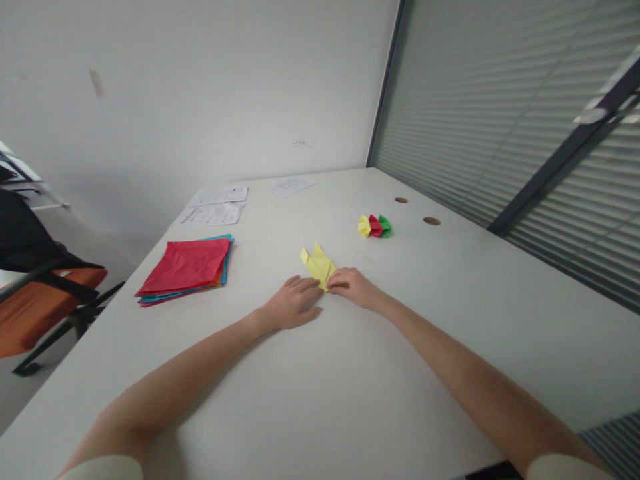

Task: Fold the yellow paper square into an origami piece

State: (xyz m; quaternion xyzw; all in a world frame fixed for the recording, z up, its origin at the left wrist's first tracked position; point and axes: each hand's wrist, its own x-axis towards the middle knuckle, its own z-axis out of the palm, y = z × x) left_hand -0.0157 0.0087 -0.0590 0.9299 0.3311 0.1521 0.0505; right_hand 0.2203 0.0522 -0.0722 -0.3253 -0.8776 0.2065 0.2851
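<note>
A partly folded yellow paper lies on the white table, its near end between my two hands. My left hand lies with its fingers flat and stretched toward the paper's near edge, touching it. My right hand has its fingers curled and pressed on the paper's near right corner. Both forearms reach out over the table from the near edge.
A stack of coloured paper sheets, red on top, lies to the left. Three small folded pieces, yellow, red and green, sit beyond the hands. Printed sheets lie at the far left. An orange chair stands left of the table. Blinds close the right.
</note>
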